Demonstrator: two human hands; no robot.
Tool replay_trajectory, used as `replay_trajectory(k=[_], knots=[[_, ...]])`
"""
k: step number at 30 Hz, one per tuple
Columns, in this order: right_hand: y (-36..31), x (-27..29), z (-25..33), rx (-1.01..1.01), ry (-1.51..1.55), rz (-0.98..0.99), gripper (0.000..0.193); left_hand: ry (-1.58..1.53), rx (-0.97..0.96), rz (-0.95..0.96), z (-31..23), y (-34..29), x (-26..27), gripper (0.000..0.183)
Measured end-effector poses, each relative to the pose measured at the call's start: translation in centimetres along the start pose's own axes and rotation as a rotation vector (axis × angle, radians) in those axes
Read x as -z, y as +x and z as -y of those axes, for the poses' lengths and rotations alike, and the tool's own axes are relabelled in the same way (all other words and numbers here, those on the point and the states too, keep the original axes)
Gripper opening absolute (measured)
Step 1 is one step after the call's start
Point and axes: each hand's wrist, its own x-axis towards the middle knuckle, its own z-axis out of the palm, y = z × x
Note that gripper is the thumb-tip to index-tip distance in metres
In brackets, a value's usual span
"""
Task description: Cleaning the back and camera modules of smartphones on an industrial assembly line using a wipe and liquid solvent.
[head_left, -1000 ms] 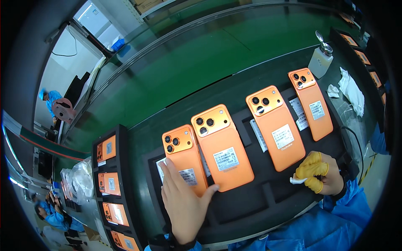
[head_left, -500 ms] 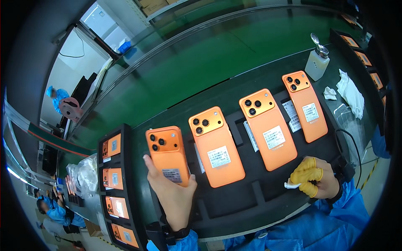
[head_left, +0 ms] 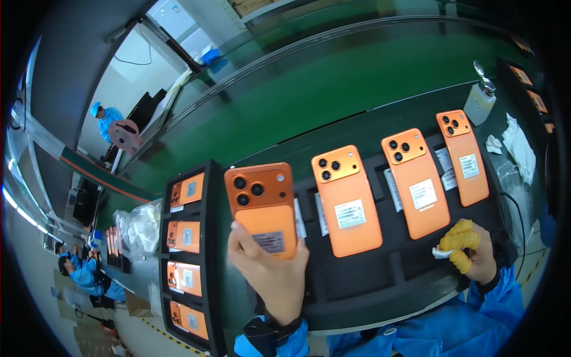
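Note:
My left hand (head_left: 270,265) is closed round the lower part of an orange smartphone (head_left: 262,211), holding it up with its camera side and label showing. To its right, three more orange phones (head_left: 348,202) lie camera side up on a black foam tray (head_left: 357,279), each with a white label on its back. Yellow finger cots cover fingers of my right hand (head_left: 470,253), which pinches a small white wipe (head_left: 442,253) above the tray's right front part.
At left stands another black tray (head_left: 211,238) of orange phones, beside clear plastic bags (head_left: 138,232). A pump bottle (head_left: 480,100), white tissues (head_left: 518,146) and a black cable (head_left: 516,220) are at right. Behind runs a green conveyor belt (head_left: 333,89). People in blue work farther left.
The held phone has come up closer to the camera, lifted by my left hand. The whole view has turned a little left; my right hand still pinches the wipe.

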Motion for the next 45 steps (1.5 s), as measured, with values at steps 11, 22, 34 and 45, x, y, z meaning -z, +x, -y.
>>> replay_trajectory(k=[11,22,34,45], knots=[[0.0,-0.3,0.0,-0.065,0.031,0.016,0.009,-0.002,0.004,0.01,0.2,0.0,0.3,0.107],[0.0,0.0,-0.2,-0.032,0.03,0.03,0.011,0.027,-0.031,-0.005,-0.1,0.1,0.2,0.104],[0.4,0.1,0.2,-0.02,0.134,0.09,0.02,-0.156,0.17,0.316,2.1,2.4,-1.2,0.099],[0.4,2.9,1.7,-0.167,0.595,-0.033,0.023,0.018,0.164,0.61,1.9,3.6,-0.7,0.097]])
